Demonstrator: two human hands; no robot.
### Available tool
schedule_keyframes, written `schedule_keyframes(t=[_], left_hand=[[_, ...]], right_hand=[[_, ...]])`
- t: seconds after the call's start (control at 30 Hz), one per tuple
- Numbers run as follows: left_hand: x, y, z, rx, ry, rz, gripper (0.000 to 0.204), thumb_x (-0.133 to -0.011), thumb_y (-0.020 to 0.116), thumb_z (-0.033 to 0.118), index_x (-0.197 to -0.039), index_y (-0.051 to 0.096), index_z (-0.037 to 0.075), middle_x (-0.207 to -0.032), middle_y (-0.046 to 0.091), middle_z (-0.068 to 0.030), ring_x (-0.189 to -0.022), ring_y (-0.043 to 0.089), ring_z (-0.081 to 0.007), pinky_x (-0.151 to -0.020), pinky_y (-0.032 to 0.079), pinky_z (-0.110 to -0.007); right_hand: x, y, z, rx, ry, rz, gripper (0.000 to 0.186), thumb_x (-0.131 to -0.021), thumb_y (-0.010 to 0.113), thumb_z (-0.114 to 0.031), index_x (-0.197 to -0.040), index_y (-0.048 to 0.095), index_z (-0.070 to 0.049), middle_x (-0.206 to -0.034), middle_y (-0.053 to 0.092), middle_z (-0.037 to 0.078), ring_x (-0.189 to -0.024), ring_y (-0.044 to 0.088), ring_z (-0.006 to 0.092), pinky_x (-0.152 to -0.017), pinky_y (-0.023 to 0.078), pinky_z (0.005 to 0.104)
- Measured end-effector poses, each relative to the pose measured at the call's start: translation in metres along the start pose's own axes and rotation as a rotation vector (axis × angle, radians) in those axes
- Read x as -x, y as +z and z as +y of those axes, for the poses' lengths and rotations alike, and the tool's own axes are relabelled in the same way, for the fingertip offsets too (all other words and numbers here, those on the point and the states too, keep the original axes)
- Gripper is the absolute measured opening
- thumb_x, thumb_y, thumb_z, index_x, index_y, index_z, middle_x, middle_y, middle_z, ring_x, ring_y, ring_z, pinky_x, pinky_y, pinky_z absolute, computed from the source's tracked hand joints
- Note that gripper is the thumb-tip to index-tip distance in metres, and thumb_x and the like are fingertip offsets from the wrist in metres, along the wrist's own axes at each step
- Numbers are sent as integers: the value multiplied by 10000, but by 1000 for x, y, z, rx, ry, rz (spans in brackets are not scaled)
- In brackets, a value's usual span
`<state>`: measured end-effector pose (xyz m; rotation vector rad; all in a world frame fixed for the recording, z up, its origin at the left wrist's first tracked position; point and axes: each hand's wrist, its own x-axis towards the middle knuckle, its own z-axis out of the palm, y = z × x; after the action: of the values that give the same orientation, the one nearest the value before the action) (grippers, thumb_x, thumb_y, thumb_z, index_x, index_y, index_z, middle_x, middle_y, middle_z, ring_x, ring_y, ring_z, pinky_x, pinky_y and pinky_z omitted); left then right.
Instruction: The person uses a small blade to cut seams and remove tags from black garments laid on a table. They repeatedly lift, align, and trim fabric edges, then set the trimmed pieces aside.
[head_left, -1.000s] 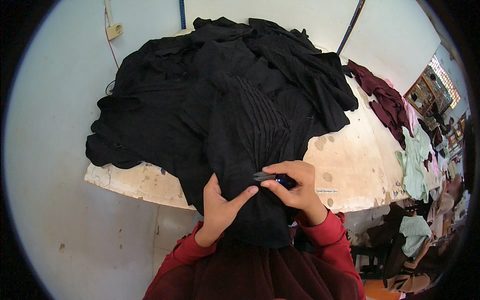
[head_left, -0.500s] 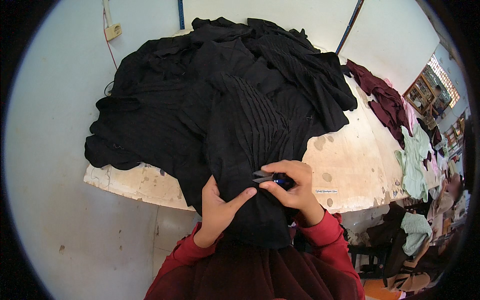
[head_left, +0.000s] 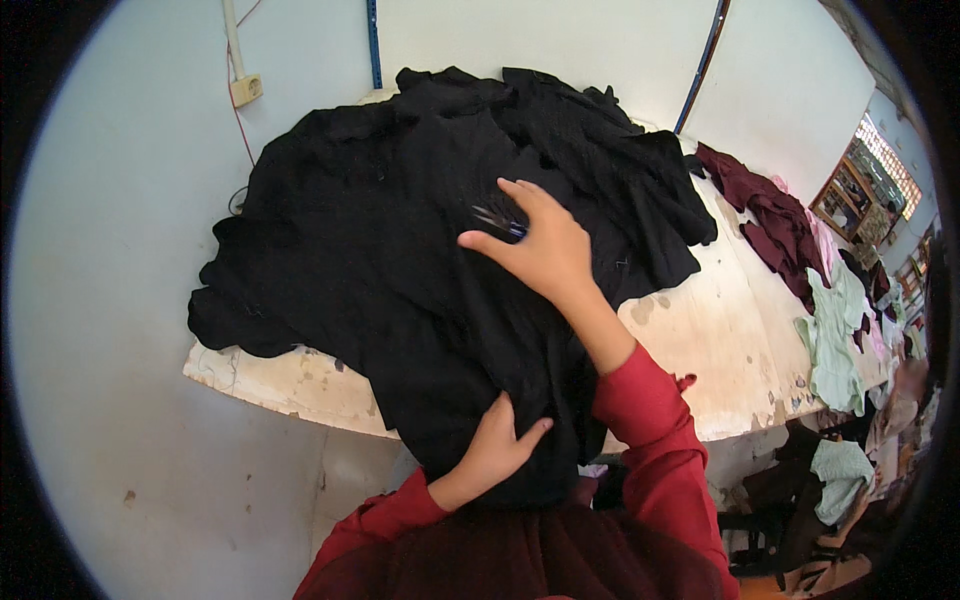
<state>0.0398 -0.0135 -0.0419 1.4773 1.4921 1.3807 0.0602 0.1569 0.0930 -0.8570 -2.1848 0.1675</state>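
Note:
A large heap of black garments (head_left: 330, 230) lies over the table, and one black piece hangs down over the front edge toward me. Low on that hanging cloth, my left hand (head_left: 495, 450) grips the fabric, thumb on top and the other fingers partly hidden in its folds. Farther forward, my right hand (head_left: 545, 245) is stretched over the middle of the heap. Small thread snips (head_left: 497, 222) with dark blades and a bluish grip sit in it, blades pointing left. Its thumb and index finger are spread around the snips; the remaining fingers are hidden.
The pale, stained wooden tabletop (head_left: 740, 330) shows at the right and along the front. Maroon clothing (head_left: 770, 225) and a pale green garment (head_left: 835, 335) lie at the far right. A wall socket (head_left: 246, 90) is at the upper left. Other people and cloth appear at the lower right.
My right hand has moved forward over the heap with the snips. My left hand has shifted down and right, and the pleated part of the black garment has been spread forward.

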Motion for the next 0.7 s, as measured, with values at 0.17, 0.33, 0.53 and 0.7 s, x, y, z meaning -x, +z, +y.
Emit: schedule_keyframes(t=[0.17,0.33,0.53,0.7], left_hand=[[-19,-65,69,-360,-74,-300,372,-838,674,232,-1070,567,-39,-1007,631,-219,-919,614,-360,-830,474,-376],[-78,-147,73,-209,323,416,245,-833,668,161,-1037,643,28,-994,662,-116,-905,633,-238,-818,479,-335],[-173,-158,80,-597,791,323,446,-807,675,309,-1164,566,65,-1157,577,-91,-1143,477,-287,-1041,288,-398],[-181,-140,74,-336,636,160,222,-841,637,251,-866,568,41,-890,564,-87,-945,528,-237,-960,345,-357]], right_hand=[[-25,37,58,-70,273,-236,425,-796,691,-348,-1044,637,-7,-908,676,145,-857,652,266,-756,497,352],[-11,1,49,-1190,430,-62,337,-855,661,-238,-1088,596,-3,-995,642,56,-879,606,162,-828,457,275],[8,-13,46,-1601,480,-59,240,-849,670,-193,-1040,583,-77,-975,627,12,-868,600,124,-794,466,262],[18,-18,58,-1600,489,-32,122,-832,691,-157,-884,592,-108,-804,611,-39,-719,573,66,-691,452,218]])
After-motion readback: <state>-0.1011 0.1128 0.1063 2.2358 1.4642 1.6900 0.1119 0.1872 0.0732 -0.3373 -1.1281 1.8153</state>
